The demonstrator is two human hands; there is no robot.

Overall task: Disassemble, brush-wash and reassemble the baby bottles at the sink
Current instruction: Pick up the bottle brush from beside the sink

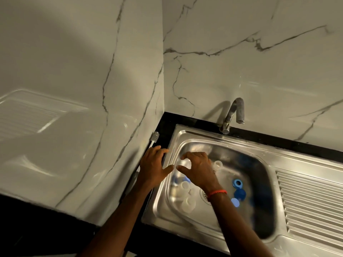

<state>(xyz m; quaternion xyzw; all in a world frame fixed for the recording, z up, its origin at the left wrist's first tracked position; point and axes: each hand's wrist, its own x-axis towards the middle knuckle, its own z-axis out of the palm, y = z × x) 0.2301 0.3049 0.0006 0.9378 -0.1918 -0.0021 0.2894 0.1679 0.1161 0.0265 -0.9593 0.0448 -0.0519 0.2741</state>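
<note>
Left hand (pixel 154 167) hovering at left rim of stainless steel sink (pixel 250 145), fingers spread, fingertips pointing toward white-handled bottle brush with grey bristle head (pixel 155 136); contact unclear. Brush lying on black surface (pixel 165 127), leaning against marble wall (pixel 111 89). Right hand (pixel 196 169), red thread bracelet (pixel 217 192) on wrist, hanging over basin, fingers loosely bent, gripping nothing visible. Translucent bottle parts (pixel 185 186) lying in basin left of drain (pixel 204 196); blue plastic rings and caps (pixel 239 193) lying right of drain. Curved metal tap (pixel 239 110) standing behind sink
</note>
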